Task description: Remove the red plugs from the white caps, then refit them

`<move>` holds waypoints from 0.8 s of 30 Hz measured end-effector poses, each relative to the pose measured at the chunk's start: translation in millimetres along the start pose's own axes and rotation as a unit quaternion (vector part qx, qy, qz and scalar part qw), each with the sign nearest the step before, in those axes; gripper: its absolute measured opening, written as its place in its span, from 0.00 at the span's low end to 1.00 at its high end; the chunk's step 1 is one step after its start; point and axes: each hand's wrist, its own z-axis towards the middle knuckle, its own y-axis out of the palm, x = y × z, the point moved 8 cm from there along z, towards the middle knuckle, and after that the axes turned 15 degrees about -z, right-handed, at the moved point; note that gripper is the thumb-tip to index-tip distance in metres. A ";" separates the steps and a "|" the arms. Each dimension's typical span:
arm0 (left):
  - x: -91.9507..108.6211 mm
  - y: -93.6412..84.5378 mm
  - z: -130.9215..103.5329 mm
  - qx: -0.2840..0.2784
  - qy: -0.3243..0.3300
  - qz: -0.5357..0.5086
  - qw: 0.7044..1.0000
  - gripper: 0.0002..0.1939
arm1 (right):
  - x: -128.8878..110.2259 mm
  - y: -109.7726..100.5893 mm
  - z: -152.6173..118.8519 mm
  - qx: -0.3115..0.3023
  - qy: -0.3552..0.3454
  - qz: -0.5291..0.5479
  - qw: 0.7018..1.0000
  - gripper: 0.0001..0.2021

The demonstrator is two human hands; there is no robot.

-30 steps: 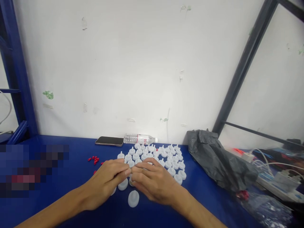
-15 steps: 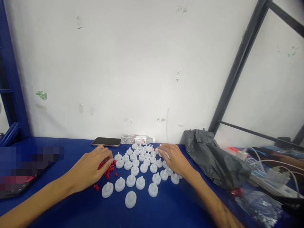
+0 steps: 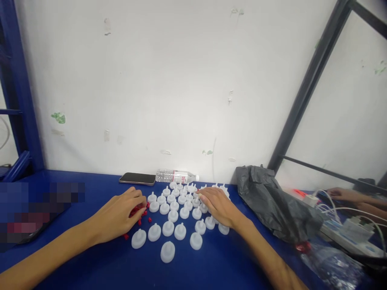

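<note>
1. Head view, left side: the left hand is curled over the small red pieces, fingers bent and bunched, thumb towards the pile. Can't tell if it's pinching one, since the fingertips are mostly buried in there
2. Head view, right side: the right hand is out flat-ish over the far right of the white nozzle caps, fingers reaching inward with the thumb alongside. Could be touching some, could be holding one, can't tell from here
3. Same view, the caps: loads of them on the blue desk, between and beyond the hands, mostly base down with the narrow spout up. They look like light, fairly stiff plastic (my guess, anyway), maybe a bit slick. I'd hold one round the wide base, as the thin spout looks like the weak spot and a nudge might tip or slide it
4. The red bits look tiny and light, so fingertips on the sides, and they'd probably roll off easily
5. Round the edges: a phone and a clear bottle lying by the wall, with a dark plastic bag to the right
</note>
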 end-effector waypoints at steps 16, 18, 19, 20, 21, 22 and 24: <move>-3.9 -0.3 0.2 0.001 -0.004 0.007 1.000 0.16 | -4.6 -22.7 4.6 0.107 0.014 0.014 0.994 0.18; 5.0 -4.8 -0.9 0.022 0.024 0.003 0.999 0.17 | -19.5 -31.0 2.7 0.150 0.003 0.026 0.988 0.14; 10.9 -6.6 -2.1 0.034 0.044 0.004 0.998 0.17 | -30.4 -33.3 1.7 0.167 -0.016 0.033 0.985 0.12; 17.7 -8.1 -3.7 0.047 0.069 0.007 0.997 0.16 | -43.5 -33.9 0.9 0.176 -0.046 0.037 0.983 0.11; 25.0 -8.7 -5.7 0.059 0.095 0.012 0.994 0.14 | -58.8 -33.2 -0.1 0.179 -0.086 0.037 0.979 0.12; 32.4 -8.7 -8.1 0.072 0.120 0.020 0.990 0.12 | -74.4 -31.1 -1.1 0.172 -0.128 0.034 0.976 0.13; 46.6 -5.2 -12.8 0.087 0.169 0.039 0.981 0.09 | -102.8 -27.9 -4.4 0.161 -0.205 0.022 0.965 0.15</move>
